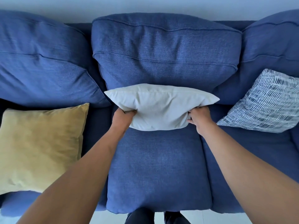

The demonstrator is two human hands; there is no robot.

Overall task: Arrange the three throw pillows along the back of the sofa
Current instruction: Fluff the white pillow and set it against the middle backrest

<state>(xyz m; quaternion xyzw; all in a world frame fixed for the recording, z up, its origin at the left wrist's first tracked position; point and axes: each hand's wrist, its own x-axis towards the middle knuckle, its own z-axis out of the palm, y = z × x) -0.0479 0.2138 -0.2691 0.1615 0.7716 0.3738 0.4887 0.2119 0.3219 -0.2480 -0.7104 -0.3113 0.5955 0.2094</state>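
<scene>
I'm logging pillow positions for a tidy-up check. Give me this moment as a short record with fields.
white pillow: centre seat, against the middle back cushion, gripped at both lower corners
left hand: closed on its left corner
right hand: closed on its right corner
yellow pillow: lying on the left seat, not propped up
striped pillow: right seat, leaning on the right back cushion
sofa: blue, three seats

Pale wall (145, 5) behind a blue sofa (158, 167); light floor (210, 219) below.
</scene>
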